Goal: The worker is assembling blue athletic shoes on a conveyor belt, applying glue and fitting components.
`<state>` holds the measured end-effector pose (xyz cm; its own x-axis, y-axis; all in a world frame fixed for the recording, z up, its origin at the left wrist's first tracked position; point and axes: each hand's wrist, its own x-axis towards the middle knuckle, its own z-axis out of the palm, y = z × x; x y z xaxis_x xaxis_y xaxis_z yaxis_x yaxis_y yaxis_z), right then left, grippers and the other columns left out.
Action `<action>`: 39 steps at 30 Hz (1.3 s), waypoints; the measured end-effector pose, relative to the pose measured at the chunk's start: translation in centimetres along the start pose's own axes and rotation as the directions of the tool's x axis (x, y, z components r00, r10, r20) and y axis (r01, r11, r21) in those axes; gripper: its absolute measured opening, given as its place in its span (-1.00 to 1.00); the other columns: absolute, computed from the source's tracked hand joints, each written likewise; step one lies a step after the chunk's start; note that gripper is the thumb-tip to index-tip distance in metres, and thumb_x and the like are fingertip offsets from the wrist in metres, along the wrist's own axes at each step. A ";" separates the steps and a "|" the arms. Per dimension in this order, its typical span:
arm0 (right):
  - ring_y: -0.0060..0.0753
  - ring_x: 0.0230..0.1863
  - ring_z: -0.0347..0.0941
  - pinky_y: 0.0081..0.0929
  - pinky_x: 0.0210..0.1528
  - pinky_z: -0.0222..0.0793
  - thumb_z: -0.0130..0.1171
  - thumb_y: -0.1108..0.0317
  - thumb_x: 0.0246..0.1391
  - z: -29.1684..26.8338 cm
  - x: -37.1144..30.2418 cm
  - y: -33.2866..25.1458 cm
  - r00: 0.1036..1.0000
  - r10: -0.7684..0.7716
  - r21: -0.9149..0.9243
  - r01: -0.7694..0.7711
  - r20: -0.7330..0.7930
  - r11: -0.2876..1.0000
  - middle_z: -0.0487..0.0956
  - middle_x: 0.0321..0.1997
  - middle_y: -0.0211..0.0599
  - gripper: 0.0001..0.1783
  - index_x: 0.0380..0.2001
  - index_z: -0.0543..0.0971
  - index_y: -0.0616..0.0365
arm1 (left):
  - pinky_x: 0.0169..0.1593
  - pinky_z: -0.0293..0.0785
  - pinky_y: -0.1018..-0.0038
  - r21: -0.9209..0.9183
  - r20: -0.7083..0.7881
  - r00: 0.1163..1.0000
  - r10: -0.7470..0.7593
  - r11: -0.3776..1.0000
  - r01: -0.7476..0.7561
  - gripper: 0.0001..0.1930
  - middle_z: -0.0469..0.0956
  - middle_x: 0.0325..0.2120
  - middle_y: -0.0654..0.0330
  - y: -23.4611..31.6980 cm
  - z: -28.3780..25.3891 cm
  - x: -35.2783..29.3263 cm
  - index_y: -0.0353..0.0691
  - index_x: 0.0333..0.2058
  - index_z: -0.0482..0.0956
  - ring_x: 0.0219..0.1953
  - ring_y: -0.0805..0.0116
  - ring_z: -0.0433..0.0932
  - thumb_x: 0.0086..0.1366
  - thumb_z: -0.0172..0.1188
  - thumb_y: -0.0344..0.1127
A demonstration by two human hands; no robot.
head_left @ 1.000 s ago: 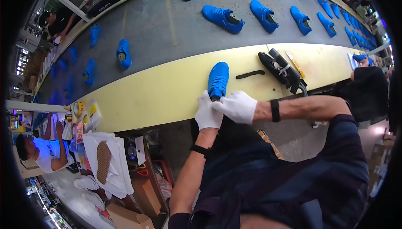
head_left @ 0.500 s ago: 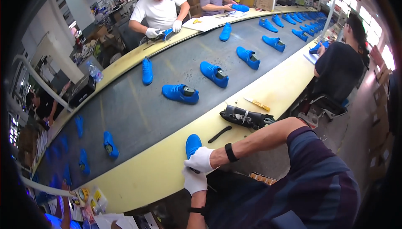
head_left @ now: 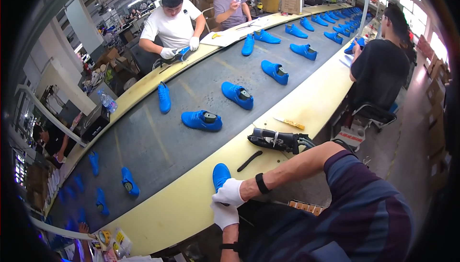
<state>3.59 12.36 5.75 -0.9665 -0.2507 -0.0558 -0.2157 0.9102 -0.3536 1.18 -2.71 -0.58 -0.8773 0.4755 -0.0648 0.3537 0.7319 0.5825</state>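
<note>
A blue shoe rests near the front edge of the yellow work ledge, toe pointing away from me. My right hand, in a white glove, is closed over the shoe's opening and hides much of it. Just below, my left hand, also gloved in white, grips the heel end; its fingers are partly hidden. On the ledge to the right of the shoe lies a curved black strip. Beyond it is a black hand tool with a ribbed hose, and past that a knife with a yellow handle.
A dark conveyor belt carrying several blue shoes runs beyond the ledge. Across it, a person in white gloves handles a shoe. Another person sits at the right. Tape and packets lie at the lower left.
My view has shifted slightly. Both hands stay on the shoe, the right one slightly lower on it. Across the belt, the person in grey has set a blue shoe down on the belt.
</note>
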 end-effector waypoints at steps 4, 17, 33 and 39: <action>0.16 -0.38 0.69 0.03 -0.41 0.57 0.29 0.36 0.07 -0.2 -1.3 -0.4 1.000 0.026 0.036 -0.025 -0.011 0.999 0.66 -0.42 -0.05 -0.76 -0.17 0.56 0.11 | -0.07 0.59 -0.03 -0.142 0.120 0.982 0.145 0.982 -0.127 -0.47 0.62 -0.14 -0.20 -2.4 -0.7 -0.9 -0.33 0.11 0.44 -0.09 -0.26 0.68 0.35 0.30 -0.08; 0.11 -0.21 0.70 0.00 -0.28 0.59 0.28 0.36 0.05 0.5 -4.2 -2.1 0.992 -0.123 0.082 0.119 0.041 0.989 0.68 -0.27 -0.10 -0.69 -0.08 0.58 0.06 | -0.23 0.61 0.10 -0.492 0.828 0.533 0.174 -0.231 0.839 0.06 0.67 -0.17 0.01 -10.4 6.6 -3.2 -0.15 0.22 0.49 -0.33 -0.03 0.66 0.24 -0.23 0.76; 0.24 -0.06 0.64 -0.06 0.04 0.55 0.39 0.11 0.12 -4.7 -15.1 17.0 0.606 0.641 0.342 -0.545 -0.470 0.766 0.69 -0.14 0.18 -0.58 -0.17 0.66 0.29 | -0.56 0.33 0.31 -0.473 0.663 0.577 0.477 -0.330 0.817 -0.10 0.63 -0.33 0.06 2.2 -2.1 -1.5 -0.34 -0.01 0.57 -0.61 0.23 0.46 0.39 -0.15 0.55; -0.07 -0.23 0.70 -0.19 -0.13 0.58 0.43 -0.05 0.14 -6.4 -16.5 12.7 0.652 0.671 0.385 -0.553 -0.352 0.739 0.72 -0.25 0.03 -0.50 -0.14 0.66 0.19 | -0.67 0.18 0.32 -0.534 0.721 0.609 0.329 -0.295 0.792 -0.15 0.61 -0.44 0.13 6.8 -4.1 1.9 -0.25 -0.19 0.54 -0.75 0.30 0.29 0.41 -0.28 0.55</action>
<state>15.90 30.16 8.18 -0.8244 0.5633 0.0545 0.4286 0.6844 -0.5899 0.59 1.17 6.58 -0.1838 0.8829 -0.4322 -0.9727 -0.0999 0.2095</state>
